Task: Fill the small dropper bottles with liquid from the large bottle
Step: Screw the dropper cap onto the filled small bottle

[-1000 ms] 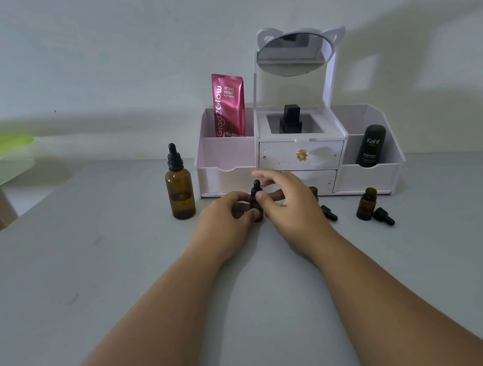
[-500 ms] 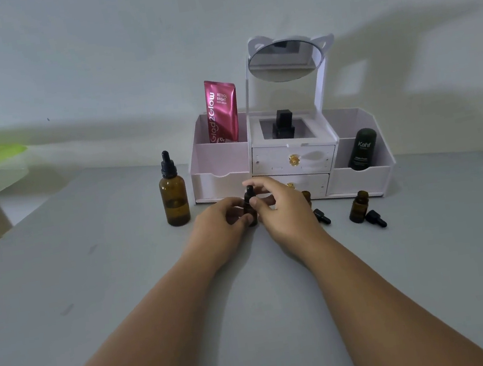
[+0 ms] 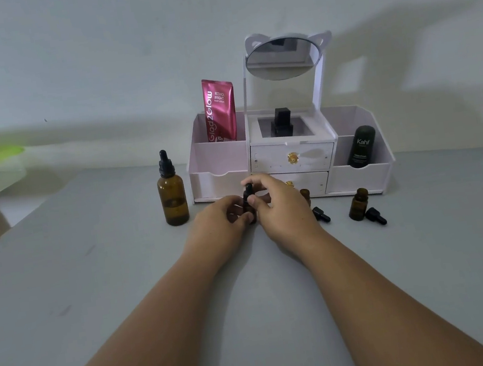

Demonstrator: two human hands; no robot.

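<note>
We found the small dropper bottle (image 3: 249, 202) upright just in front of the organiser (image 3: 219, 167), the left hand (image 3: 219, 220) curled round its body and the right hand (image 3: 285, 207) pinching its black cap. The large bottle (image 3: 173, 198) stood capped on the table (image 3: 95, 296), left of both hands and apart from them.

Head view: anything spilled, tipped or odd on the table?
No spill visible. Two loose dropper caps lie on the table: left cap by the right hand, right cap beside an uncapped small bottle. Left hand grips a capped small bottle. Large bottle stands upright, capped. Nothing else stands out.
</note>
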